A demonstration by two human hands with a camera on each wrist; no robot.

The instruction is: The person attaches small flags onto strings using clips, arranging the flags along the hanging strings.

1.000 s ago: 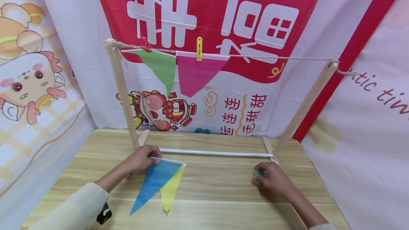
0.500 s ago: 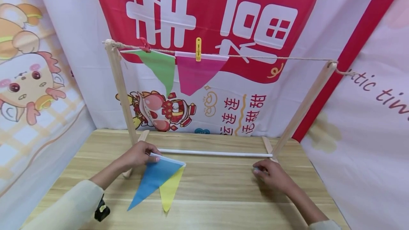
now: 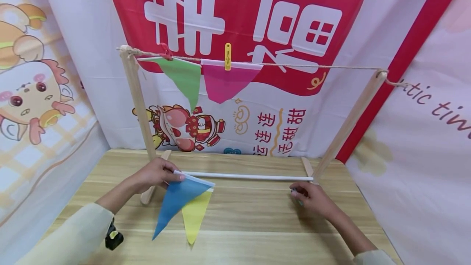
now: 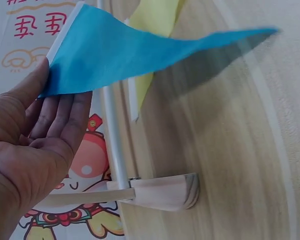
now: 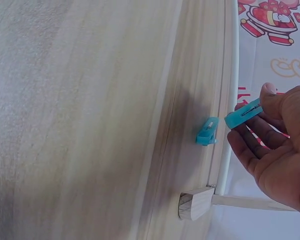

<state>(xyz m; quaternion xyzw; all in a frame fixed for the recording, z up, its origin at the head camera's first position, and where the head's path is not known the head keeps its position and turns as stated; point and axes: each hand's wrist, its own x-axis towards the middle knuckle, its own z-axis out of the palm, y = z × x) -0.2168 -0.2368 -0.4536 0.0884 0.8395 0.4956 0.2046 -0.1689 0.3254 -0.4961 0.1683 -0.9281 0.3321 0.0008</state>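
Note:
Between thumb and fingers, my left hand (image 3: 157, 174) pinches the white-edged top corner of a blue pennant (image 3: 180, 194), which hangs above the table. In the left wrist view the thumb of my left hand (image 4: 45, 125) lies on the blue pennant (image 4: 110, 47). A yellow pennant (image 3: 195, 216) lies on the table, partly behind the blue one. My right hand (image 3: 312, 200) holds a teal clip; in the right wrist view my right hand (image 5: 285, 145) pinches that teal clip (image 5: 243, 114) above the table, and a second teal clip (image 5: 207, 131) lies on the wood beside it.
A wooden frame with a left post (image 3: 139, 101), a right post (image 3: 347, 128) and a white bottom rod (image 3: 250, 176) stands behind the hands. From its string (image 3: 312, 66) hang a green pennant (image 3: 184, 79) under a red clip (image 3: 166, 52) and a pink pennant (image 3: 229, 81) under a yellow clip (image 3: 227, 57).
My left hand has lifted the blue pennant slightly up from the table, away from the yellow one. My right hand has risen a little with the teal clip.

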